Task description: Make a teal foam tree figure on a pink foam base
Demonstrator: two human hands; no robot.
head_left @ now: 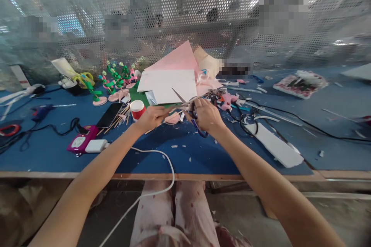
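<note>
My right hand is closed around scissors with dark blue handles. Their blades are spread, one pointing up and to the left. My left hand pinches a thin pale strip that reaches to the scissors; what it is made of I cannot make out. Beyond the hands lies a white sheet over pink paper. A red and white paper cup stands just beyond my left hand. A round pink piece lies beneath the scissors.
Small green and pink paper plants stand at the back left. A phone, thin sticks and a purple power socket lie at left. Paper scraps, black cables and a white board lie at right. Metal mesh rises behind.
</note>
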